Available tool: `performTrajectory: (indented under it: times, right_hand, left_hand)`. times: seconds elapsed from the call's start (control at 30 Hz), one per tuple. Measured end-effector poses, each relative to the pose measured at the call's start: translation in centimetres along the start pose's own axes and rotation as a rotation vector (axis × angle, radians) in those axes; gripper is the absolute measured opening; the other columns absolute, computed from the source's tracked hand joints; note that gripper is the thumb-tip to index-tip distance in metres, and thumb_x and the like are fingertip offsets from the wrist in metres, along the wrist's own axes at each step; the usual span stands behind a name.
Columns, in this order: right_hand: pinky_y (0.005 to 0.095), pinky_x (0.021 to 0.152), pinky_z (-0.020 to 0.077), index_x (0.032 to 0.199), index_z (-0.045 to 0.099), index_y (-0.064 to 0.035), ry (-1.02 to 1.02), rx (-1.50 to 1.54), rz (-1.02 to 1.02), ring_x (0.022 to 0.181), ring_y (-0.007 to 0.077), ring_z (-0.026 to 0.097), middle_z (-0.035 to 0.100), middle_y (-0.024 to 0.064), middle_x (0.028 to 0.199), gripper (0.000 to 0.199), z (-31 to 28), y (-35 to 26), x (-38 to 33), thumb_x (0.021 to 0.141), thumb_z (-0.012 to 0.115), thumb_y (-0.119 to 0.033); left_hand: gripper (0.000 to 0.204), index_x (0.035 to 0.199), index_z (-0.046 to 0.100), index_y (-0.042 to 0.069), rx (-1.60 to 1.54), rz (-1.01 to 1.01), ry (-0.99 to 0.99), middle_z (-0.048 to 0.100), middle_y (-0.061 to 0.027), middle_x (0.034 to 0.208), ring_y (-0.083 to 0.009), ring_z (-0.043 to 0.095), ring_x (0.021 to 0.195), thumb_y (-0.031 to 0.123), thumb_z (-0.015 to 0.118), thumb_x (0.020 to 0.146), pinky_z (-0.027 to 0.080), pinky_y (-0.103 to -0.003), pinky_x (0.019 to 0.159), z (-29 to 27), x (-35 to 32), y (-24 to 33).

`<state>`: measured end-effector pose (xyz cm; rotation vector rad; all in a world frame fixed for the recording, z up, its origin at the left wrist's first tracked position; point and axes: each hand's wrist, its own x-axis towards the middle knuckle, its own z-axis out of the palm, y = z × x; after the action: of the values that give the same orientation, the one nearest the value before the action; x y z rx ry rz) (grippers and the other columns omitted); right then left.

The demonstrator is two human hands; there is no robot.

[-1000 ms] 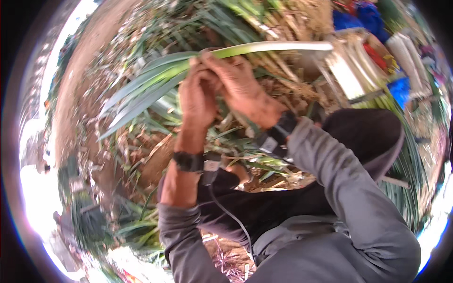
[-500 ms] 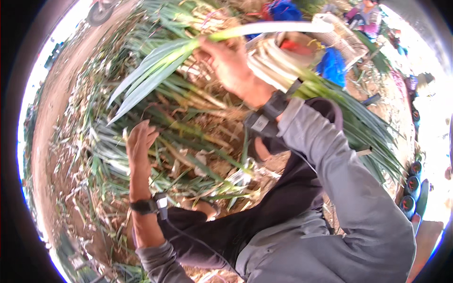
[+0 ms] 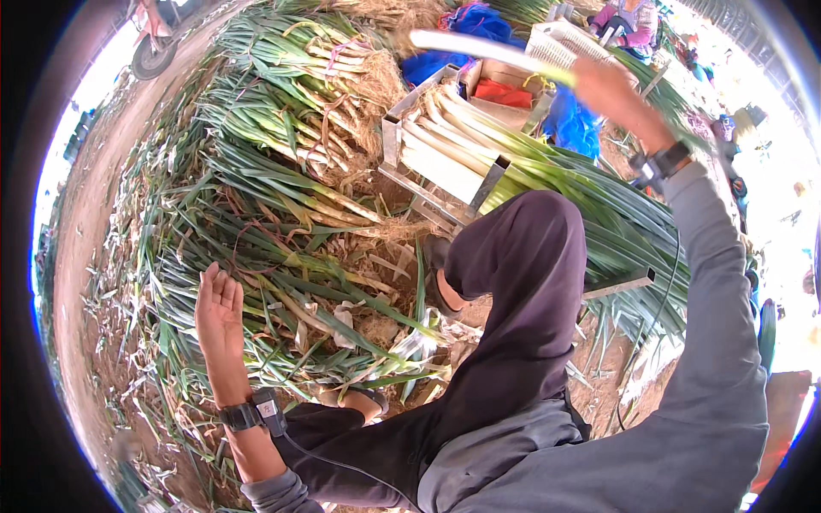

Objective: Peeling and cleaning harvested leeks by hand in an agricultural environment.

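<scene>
My right hand (image 3: 617, 98), raised at the upper right, is closed around a long green onion (image 3: 492, 50). Its clean white shank points left and is smeared by motion; its leaf end is mostly hidden behind the hand and wrist. Below it, a pile of stripped green onions (image 3: 530, 158) lies across a metal frame (image 3: 410, 178), white ends to the left and green leaves to the right. My left hand (image 3: 221, 312) is empty, fingers extended and palm turned up, over loose unstripped green onions (image 3: 291, 256) on the ground.
Tied bundles of green onions (image 3: 299, 94) with rooty ends lie at the upper left. Behind the frame are blue netting (image 3: 569, 124), a red item (image 3: 503, 92) and a pale crate (image 3: 571, 47). A person (image 3: 633, 21) sits farther back. Leaf scraps litter the ground.
My right hand has swung right with the green onion, whose white end now points left instead of right. My left hand has shifted slightly left and down and turned its palm up.
</scene>
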<state>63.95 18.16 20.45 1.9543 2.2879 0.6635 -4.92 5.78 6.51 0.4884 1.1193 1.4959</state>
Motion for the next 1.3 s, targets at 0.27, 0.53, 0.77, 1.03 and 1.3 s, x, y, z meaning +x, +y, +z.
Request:
performTrajectory:
  times: [0.27,0.53,0.77,1.03,1.3]
  right_hand:
    - [0.0488,0.056,0.0471,0.09,0.062,-0.0021,-0.248,0.328,-0.354,0.066,0.0363,0.065,0.06,0.0189,0.076,0.022,15.7,-11.2,-9.2,0.091,0.057,-0.023]
    - [0.0523,0.073,0.0455,0.1,0.062,-0.0008,-0.333,0.645,-0.175,0.082,0.0448,0.06,0.061,0.0218,0.086,0.021,12.5,-12.1,-4.7,0.092,0.059,-0.02]
    - [0.0347,0.07,0.0492,0.122,0.064,-0.002,-0.459,0.63,-0.191,0.076,0.0195,0.061,0.067,0.0102,0.093,0.032,12.2,-7.9,1.4,0.097,0.056,-0.02]
    - [0.026,0.055,0.0509,0.119,0.063,0.0021,-0.49,1.147,-0.558,0.061,0.0135,0.061,0.065,0.0068,0.084,0.044,-2.4,-33.7,9.0,0.101,0.056,-0.038]
    - [0.0529,0.072,0.0494,0.093,0.058,0.0005,-0.395,0.75,-0.687,0.083,0.0427,0.063,0.064,0.0214,0.085,0.026,20.1,-52.3,1.5,0.09,0.063,-0.025]
  left_hand:
    - [0.032,0.127,0.061,0.001,0.47,-0.1,-0.068,0.068,-0.0087,0.107,-0.0142,0.067,0.094,0.021,0.058,0.102,0.056,-0.03,0.086,3.7,-4.3,-2.4]
    - [0.035,0.126,0.061,-0.002,0.6,-0.004,-0.178,0.067,-0.0106,0.111,-0.0178,0.065,0.096,0.022,0.062,0.101,0.055,-0.032,0.087,5.6,-2.4,-3.5]
    - [0.031,0.122,0.064,0.001,0.178,-0.008,-0.048,0.072,-0.0087,0.098,-0.0131,0.07,0.083,0.024,0.062,0.101,0.059,-0.026,0.078,0.7,-1.9,-0.3]
    - [0.031,0.124,0.064,0.002,0.219,0.025,0.002,0.07,-0.0041,0.096,-0.011,0.067,0.084,0.023,0.062,0.101,0.055,-0.028,0.084,-1.7,-4.6,2.2]
    - [0.031,0.127,0.062,0.0,0.162,0.179,0.033,0.07,-0.0057,0.097,-0.012,0.065,0.086,0.02,0.058,0.103,0.053,-0.029,0.082,-1.6,-6.4,4.7]
